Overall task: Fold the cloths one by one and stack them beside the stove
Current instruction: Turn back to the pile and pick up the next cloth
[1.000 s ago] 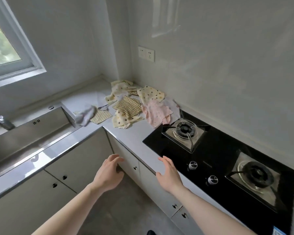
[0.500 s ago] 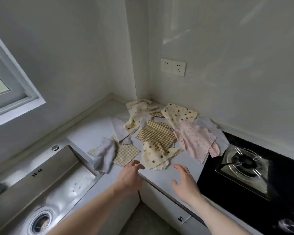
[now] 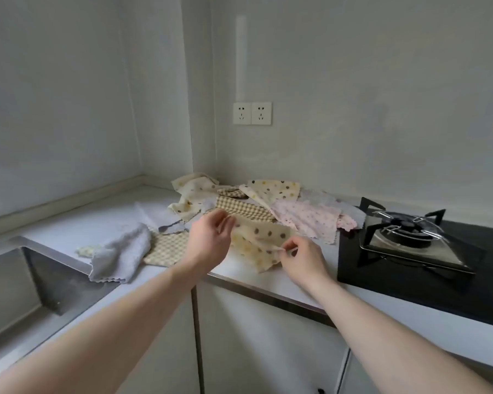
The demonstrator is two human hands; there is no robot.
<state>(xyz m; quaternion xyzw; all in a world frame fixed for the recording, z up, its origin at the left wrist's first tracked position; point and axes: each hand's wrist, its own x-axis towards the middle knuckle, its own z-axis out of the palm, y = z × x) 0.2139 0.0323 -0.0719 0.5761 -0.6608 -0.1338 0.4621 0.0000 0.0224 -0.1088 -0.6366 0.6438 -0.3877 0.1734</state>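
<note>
while both hands pinched it, the cream cloth with brown and yellow dots (image 3: 264,243) hung just above the pale grey tabletop (image 3: 83,223), left of the black glass stove (image 3: 410,268). the left hand (image 3: 209,241) gripped its upper edge, the right hand (image 3: 300,255) its nearer edge. it looked thin, light and limp, so corners seemed the best hold. other loose cloths (image 3: 305,217) lay unfolded behind it.

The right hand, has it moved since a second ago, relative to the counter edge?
Yes. The right hand went forward over the counter edge, from in front of the cabinets, and now pinches the yellow dotted cloth left of the stove.
</note>
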